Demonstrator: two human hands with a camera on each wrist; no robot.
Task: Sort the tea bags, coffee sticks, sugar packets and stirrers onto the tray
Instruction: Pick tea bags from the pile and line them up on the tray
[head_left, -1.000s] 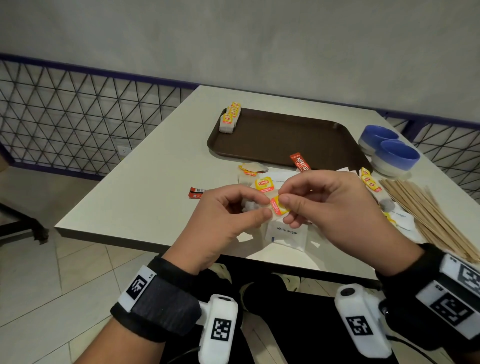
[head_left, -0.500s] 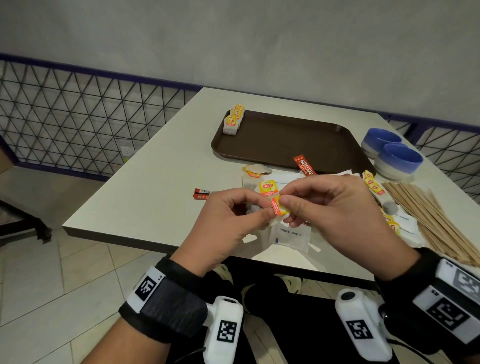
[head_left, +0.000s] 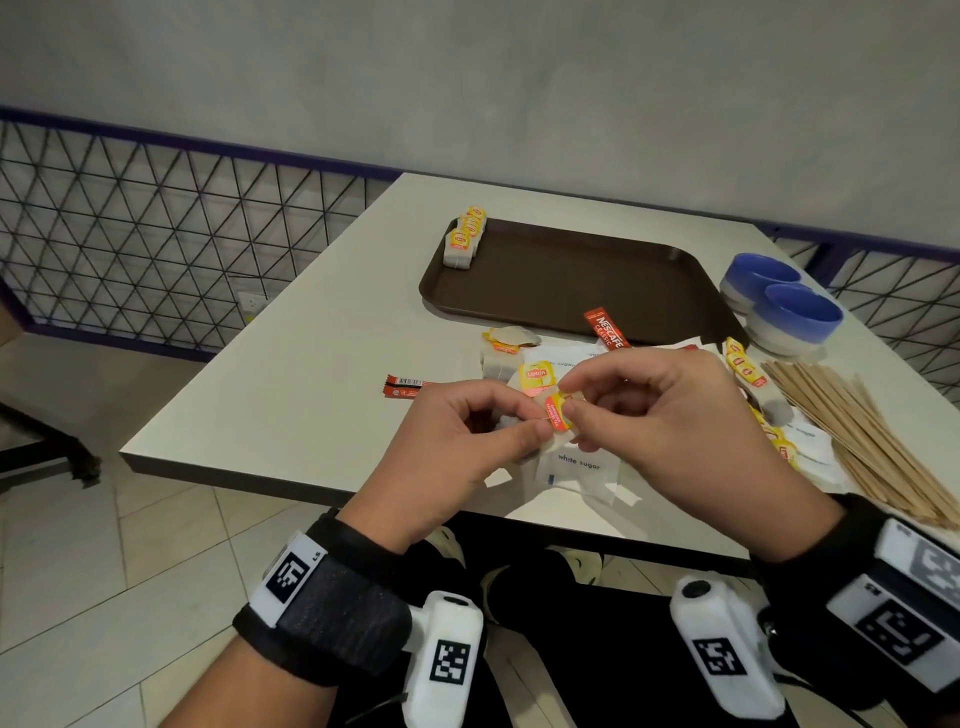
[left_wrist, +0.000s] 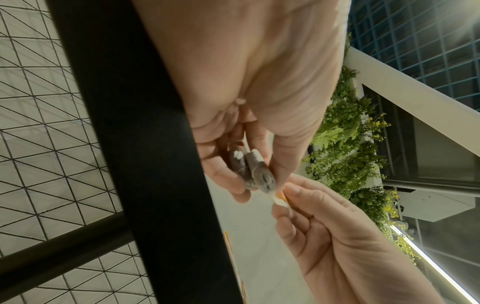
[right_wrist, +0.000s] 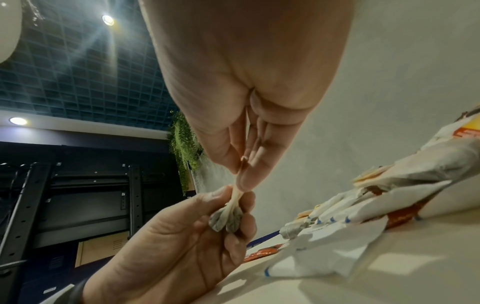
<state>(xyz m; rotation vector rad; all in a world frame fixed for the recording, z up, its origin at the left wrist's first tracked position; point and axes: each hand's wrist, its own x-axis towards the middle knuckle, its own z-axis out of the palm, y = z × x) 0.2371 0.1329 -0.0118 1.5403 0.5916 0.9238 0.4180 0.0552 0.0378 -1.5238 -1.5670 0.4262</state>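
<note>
Both hands hold one tea bag (head_left: 557, 411) above the table's near edge. My left hand (head_left: 524, 423) grips the grey pouch (left_wrist: 255, 171) of that tea bag (right_wrist: 227, 219) between thumb and fingers. My right hand (head_left: 567, 400) pinches its yellow tag (left_wrist: 280, 199). The brown tray (head_left: 571, 283) lies farther back with three tea bags (head_left: 464, 238) stacked in its far-left corner. Loose tea bags (head_left: 506, 345), a red coffee stick (head_left: 607, 328), white sugar packets (head_left: 577, 467) and wooden stirrers (head_left: 852, 431) lie on the table in front of the tray.
Two blue bowls (head_left: 779, 306) stand right of the tray. A second red coffee stick (head_left: 405, 387) lies left of the pile. A wire-mesh railing (head_left: 156, 249) runs behind the table at the left. The table's front edge (head_left: 311, 480) is just under my hands.
Both hands stay on the same tea bag, with only small finger shifts. The head view has drifted slightly, so the table sits a little lower and more to the right.
</note>
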